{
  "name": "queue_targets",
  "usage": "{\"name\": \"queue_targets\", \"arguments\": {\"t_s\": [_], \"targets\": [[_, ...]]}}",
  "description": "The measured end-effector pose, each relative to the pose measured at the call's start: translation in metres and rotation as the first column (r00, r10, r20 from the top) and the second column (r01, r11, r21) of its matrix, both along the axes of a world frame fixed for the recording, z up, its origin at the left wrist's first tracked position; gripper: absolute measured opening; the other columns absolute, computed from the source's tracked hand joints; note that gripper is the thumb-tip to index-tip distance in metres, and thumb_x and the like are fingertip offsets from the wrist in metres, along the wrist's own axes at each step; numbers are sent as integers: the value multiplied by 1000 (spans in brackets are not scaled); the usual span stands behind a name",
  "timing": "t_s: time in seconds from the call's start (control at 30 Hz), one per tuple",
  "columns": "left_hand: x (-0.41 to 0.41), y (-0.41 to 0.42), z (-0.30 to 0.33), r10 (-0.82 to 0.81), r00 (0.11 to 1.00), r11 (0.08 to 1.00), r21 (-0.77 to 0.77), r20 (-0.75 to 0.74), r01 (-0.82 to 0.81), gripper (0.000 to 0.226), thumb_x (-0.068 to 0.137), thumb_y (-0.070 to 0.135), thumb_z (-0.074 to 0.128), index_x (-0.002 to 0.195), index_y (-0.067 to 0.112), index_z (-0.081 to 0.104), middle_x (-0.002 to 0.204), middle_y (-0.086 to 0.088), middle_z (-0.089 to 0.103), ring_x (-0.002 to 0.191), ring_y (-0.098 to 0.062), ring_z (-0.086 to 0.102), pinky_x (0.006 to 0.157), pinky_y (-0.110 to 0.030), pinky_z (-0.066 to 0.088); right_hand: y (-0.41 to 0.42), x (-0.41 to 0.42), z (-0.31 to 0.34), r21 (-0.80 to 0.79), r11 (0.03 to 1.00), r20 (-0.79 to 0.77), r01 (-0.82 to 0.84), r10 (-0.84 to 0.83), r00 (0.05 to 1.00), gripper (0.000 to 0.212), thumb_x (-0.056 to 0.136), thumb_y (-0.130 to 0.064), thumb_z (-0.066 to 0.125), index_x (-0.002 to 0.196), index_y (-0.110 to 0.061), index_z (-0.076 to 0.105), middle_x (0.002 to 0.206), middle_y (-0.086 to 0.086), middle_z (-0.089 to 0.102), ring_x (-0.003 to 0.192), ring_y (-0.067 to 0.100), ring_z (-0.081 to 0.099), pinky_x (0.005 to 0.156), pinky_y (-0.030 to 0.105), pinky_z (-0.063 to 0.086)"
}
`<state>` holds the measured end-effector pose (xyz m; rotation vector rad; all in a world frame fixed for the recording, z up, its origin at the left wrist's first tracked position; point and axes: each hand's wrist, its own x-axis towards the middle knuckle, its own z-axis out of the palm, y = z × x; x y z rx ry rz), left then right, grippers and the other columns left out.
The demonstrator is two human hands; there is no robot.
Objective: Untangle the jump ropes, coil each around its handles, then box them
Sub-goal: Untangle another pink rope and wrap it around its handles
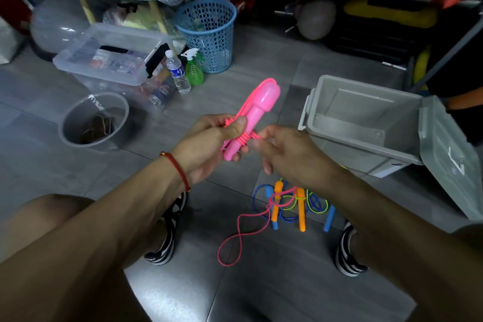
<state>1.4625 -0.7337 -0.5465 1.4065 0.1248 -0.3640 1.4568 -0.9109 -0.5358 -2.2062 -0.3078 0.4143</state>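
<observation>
**Pink rope half wound, two more ropes on the floor**

The grey tiled floor (109, 180) carries everything here. Toward its far right stands the grey plastic box (366, 123), open, with its lid (449, 165) hanging down on the near right side; nothing can be seen inside it. Toward the far left sits a clear storage bin (109, 57) with mixed items inside, and behind it a blue mesh basket (209, 34). Nearer on the left is a round clear tub (91, 120) holding something dark.

Between the person's two shoes, toward the near middle of the floor, lies a tangle of two jump ropes: the blue rope (264, 204) with blue handles and the yellow-green rope (313, 204) with orange handles (301, 209), their cords crossing one another.

The left hand (209, 146) grips the pink handles (257, 110), held together and tilted up toward the far right, thumb pressed on top of the bundle. Several turns of the pink cord (240, 227) are already wrapped around the lower part of the handles, just beside the thumb. The right hand (287, 154) pinches the cord right next to those turns, fingers curled around it. From there the free length of pink cord drops to the floor, crosses the tangle of the other two ropes and ends in a loose loop near the middle of the floor.

A water bottle (179, 73) and a green spray bottle (194, 68) stand between the clear bin and the basket. A red cord bracelet (177, 167) circles the left wrist.
</observation>
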Motion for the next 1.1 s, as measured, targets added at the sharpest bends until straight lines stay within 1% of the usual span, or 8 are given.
{"name": "queue_targets", "arguments": {"t_s": [0.1, 0.3, 0.43, 0.63, 0.73, 0.87, 1.0, 1.1], "targets": [[3, 1, -6, 41, 996, 985, 164, 75, -53, 29, 98, 14, 59, 115, -10, 60, 94, -22, 66, 62, -17, 61, 49, -25, 46, -3, 0, 0, -76, 997, -27, 15, -17, 999, 23, 101, -23, 44, 85, -19, 60, 65, -3, 71, 55, 1, 56, 61, 25, 45], [6, -3, -14, 24, 982, 919, 383, 187, -95, 22, 95, 12, 66, 111, -3, 62, 76, -12, 66, 56, -10, 61, 48, -25, 46, -7, -8, 6, -75, 994, -70, 74, -79, 994, 29, 98, -18, 46, 79, -20, 67, 72, -5, 61, 70, 20, 66, 67, 30, 56], [14, -1, -20, -32, 959, 829, 543, 280, -131, 21, 87, 22, 76, 102, 10, 66, 67, -7, 68, 50, -10, 59, 52, -27, 46, -10, -11, 10, 71, 985, -247, 155, -133, 960, 23, 98, -7, 46, 89, -8, 68, 72, 0, 63, 49, 12, 60, 45, 22, 47], [9, 1, -17, -343, 858, 529, 833, 383, -160, 46, 74, 41, 85, 109, 16, 69, 75, 4, 69, 68, -16, 62, 63, -21, 38, -20, -11, 18, 52, 981, -290, 187, -164, 943, 28, 97, -6, 43, 82, -8, 66, 70, -1, 59, 54, 15, 46, 53, 29, 38], [6, -2, -19, -436, 817, 484, 864, 377, -140, 49, 72, 45, 85, 107, 16, 69, 79, -2, 70, 78, -23, 65, 65, -24, 39, -16, -10, 18, -49, 995, -255, 86, -96, 962, 22, 95, -12, 52, 95, 2, 70, 79, 11, 54, 67, 20, 43, 60, 33, 35], [2, -9, -22, -575, 761, 358, 929, 301, -98, 48, 75, 54, 80, 106, 20, 66, 82, -7, 70, 80, -32, 65, 68, -38, 52, -15, -10, 26, 136, 990, -333, 43, 5, 943, 7, 82, -23, 79, 87, -19, 78, 69, 3, 51, 59, 8, 45, 51, 20, 39], [-9, -14, -21, -671, 693, 386, 922, 262, 25, 32, 83, 48, 75, 103, 26, 64, 87, 1, 67, 85, -24, 62, 70, -38, 51, -28, 2, 23, -430, 900, 113, -67, 127, 985, 24, 79, -45, 77, 81, -21, 71, 69, -9, 62, 73, 12, 53, 61, 27, 39], [-16, -15, -17, -724, 648, 350, 936, 237, 48, 21, 85, 38, 72, 99, 29, 60, 91, 7, 62, 94, -23, 57, 74, -35, 46, -36, 7, 31, -548, 833, 270, -83, 270, 924, 38, 75, -61, 74, 97, -33, 61, 69, -13, 50, 82, 13, 45, 71, 30, 30]]}}
